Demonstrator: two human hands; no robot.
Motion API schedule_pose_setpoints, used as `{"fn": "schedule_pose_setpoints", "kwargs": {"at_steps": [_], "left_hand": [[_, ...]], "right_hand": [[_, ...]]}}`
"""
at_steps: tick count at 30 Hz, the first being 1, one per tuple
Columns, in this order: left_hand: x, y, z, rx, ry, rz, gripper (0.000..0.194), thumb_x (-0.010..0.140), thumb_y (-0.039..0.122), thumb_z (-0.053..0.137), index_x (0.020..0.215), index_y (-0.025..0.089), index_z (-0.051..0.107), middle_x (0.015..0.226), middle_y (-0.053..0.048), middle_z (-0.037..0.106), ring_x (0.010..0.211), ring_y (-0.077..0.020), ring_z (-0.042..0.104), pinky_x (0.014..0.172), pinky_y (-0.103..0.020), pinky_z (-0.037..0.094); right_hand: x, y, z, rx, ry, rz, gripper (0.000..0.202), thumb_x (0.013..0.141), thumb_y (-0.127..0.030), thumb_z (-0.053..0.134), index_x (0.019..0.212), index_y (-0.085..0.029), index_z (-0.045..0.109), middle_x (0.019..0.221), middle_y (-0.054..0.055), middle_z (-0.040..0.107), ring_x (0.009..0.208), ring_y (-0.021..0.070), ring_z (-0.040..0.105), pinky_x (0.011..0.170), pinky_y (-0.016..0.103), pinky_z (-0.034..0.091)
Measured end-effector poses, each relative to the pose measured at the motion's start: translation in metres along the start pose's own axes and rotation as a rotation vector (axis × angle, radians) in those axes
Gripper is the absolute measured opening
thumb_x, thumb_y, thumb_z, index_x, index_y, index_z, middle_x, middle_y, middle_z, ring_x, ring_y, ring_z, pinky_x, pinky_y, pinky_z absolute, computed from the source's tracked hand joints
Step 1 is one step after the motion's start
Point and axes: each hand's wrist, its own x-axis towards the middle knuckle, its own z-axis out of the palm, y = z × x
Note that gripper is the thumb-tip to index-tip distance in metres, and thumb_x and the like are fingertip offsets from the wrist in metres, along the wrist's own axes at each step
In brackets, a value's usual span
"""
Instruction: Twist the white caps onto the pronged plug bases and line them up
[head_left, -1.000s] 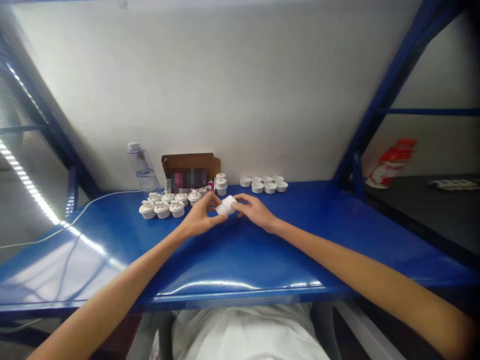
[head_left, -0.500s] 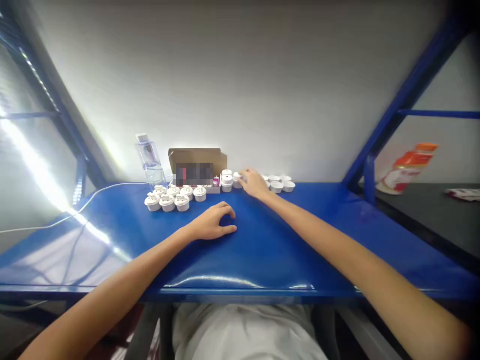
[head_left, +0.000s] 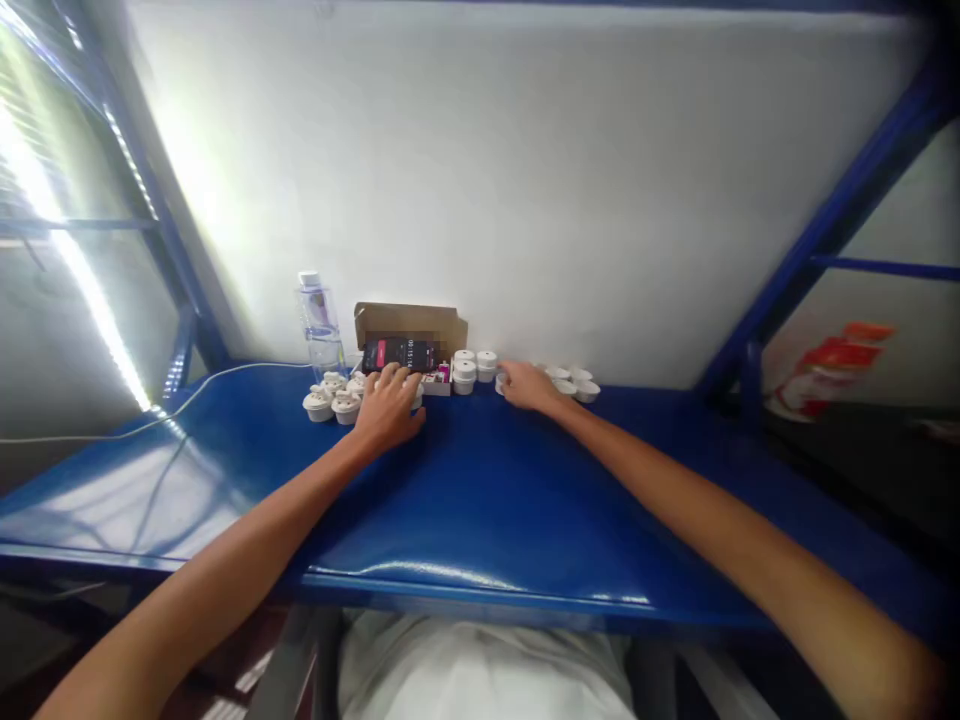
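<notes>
Head view: blurred phone digits (head_left: 418, 353), left fingers (head_left: 388, 374) open at pots (head_left: 319, 406), right fingers (head_left: 509, 369) at cup (head_left: 500, 385), grip unclear.

It looks like a workshop bench station: a glossy blue worktop (head_left: 480, 500) runs between blue metal uprights (head_left: 817, 235) at ten and two o'clock, a bare pale panel (head_left: 480, 170) stands at twelve, and small white parts (head_left: 464, 371) sit in groups along the back.

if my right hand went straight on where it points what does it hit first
Likely the small white cup by the right hand, maybe touching it; then the round white stack. Depth is unclear.
</notes>
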Motion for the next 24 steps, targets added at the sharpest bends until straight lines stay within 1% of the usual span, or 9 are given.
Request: {"fn": "schedule_pose_setpoints", "kwargs": {"at_steps": [4, 7, 10, 12, 15, 17, 19, 21, 24], "left_hand": [[0.005, -0.008, 0.0, -0.047, -0.004, 0.049, 0.03, 0.089, 0.026, 0.055, 0.115, 0.02, 0.067, 0.116, -0.014, 0.072, 0.124, -0.0346, 0.055, 0.114, -0.058, 0.027], [0.007, -0.002, -0.004, -0.221, -0.047, 0.097, 0.022, 0.089, 0.028, 0.055, 0.104, 0.02, 0.068, 0.104, -0.011, 0.073, 0.105, -0.0299, 0.065, 0.101, -0.049, 0.043], [0.005, 0.013, -0.007, -0.479, -0.12, 0.178, 0.021, 0.088, 0.029, 0.058, 0.105, 0.021, 0.067, 0.105, -0.007, 0.073, 0.098, -0.0249, 0.067, 0.088, -0.037, 0.05], [0.001, 0.023, -0.006, -0.612, -0.141, 0.2, 0.026, 0.086, 0.029, 0.061, 0.111, 0.021, 0.065, 0.112, -0.007, 0.072, 0.101, -0.0235, 0.068, 0.088, -0.033, 0.052], [-0.004, 0.032, 0.002, -0.682, -0.131, 0.142, 0.043, 0.083, 0.033, 0.067, 0.124, 0.019, 0.06, 0.125, -0.01, 0.068, 0.111, -0.026, 0.066, 0.09, -0.034, 0.053], [-0.006, 0.033, 0.007, -0.702, -0.153, 0.084, 0.049, 0.082, 0.036, 0.07, 0.127, 0.019, 0.057, 0.125, -0.011, 0.068, 0.11, -0.0275, 0.067, 0.091, -0.037, 0.054], [-0.008, 0.032, 0.011, -0.77, -0.207, 0.044, 0.052, 0.081, 0.037, 0.072, 0.128, 0.02, 0.056, 0.118, -0.01, 0.072, 0.103, -0.0264, 0.07, 0.09, -0.038, 0.055], [-0.008, 0.032, 0.011, -0.86, -0.254, 0.036, 0.059, 0.08, 0.037, 0.073, 0.132, 0.021, 0.051, 0.115, -0.008, 0.074, 0.1, -0.0253, 0.071, 0.09, -0.038, 0.055], [-0.01, 0.036, 0.008, -0.954, -0.308, 0.055, 0.068, 0.079, 0.037, 0.076, 0.138, 0.021, 0.045, 0.115, -0.008, 0.075, 0.101, -0.0249, 0.072, 0.091, -0.037, 0.055]], "right_hand": [[-0.027, 0.0, -0.005, 0.426, -0.18, -0.003, 0.031, 0.09, -0.03, 0.062, 0.115, -0.016, 0.074, 0.098, 0.01, 0.078, 0.079, 0.02, 0.07, 0.07, 0.029, 0.051], [-0.049, 0.008, -0.004, 0.703, -0.3, 0.015, 0.027, 0.085, -0.031, 0.067, 0.103, -0.015, 0.078, 0.092, 0.01, 0.078, 0.078, 0.0203, 0.07, 0.068, 0.03, 0.053], [-0.066, 0.017, -0.001, 0.585, -0.154, -0.036, 0.02, 0.081, -0.02, 0.066, 0.095, -0.018, 0.079, 0.1, 0.009, 0.078, 0.091, 0.0228, 0.07, 0.084, 0.035, 0.055], [-0.075, 0.018, 0.0, 0.558, -0.097, -0.094, 0.03, 0.079, -0.014, 0.063, 0.105, -0.02, 0.077, 0.113, 0.008, 0.076, 0.1, 0.0239, 0.069, 0.09, 0.037, 0.055], [-0.086, 0.011, -0.003, 0.574, -0.203, -0.251, 0.056, 0.073, -0.012, 0.069, 0.127, -0.024, 0.069, 0.13, 0.006, 0.07, 0.113, 0.025, 0.067, 0.095, 0.037, 0.054], [-0.092, 0.001, -0.006, 0.552, -0.233, -0.319, 0.055, 0.072, -0.016, 0.074, 0.126, -0.024, 0.069, 0.129, 0.005, 0.07, 0.113, 0.0248, 0.066, 0.096, 0.037, 0.053], [-0.095, -0.011, -0.009, 0.549, -0.154, -0.312, 0.043, 0.076, -0.025, 0.076, 0.119, -0.022, 0.071, 0.119, 0.005, 0.074, 0.104, 0.0236, 0.069, 0.09, 0.036, 0.055], [-0.097, -0.022, -0.011, 0.552, 0.024, -0.29, 0.04, 0.08, -0.034, 0.075, 0.118, -0.022, 0.07, 0.115, 0.006, 0.074, 0.099, 0.0234, 0.069, 0.084, 0.035, 0.055], [-0.1, -0.036, -0.011, 0.552, 0.311, -0.301, 0.045, 0.082, -0.036, 0.075, 0.124, -0.022, 0.066, 0.115, 0.007, 0.073, 0.099, 0.0239, 0.068, 0.081, 0.036, 0.055]]}}
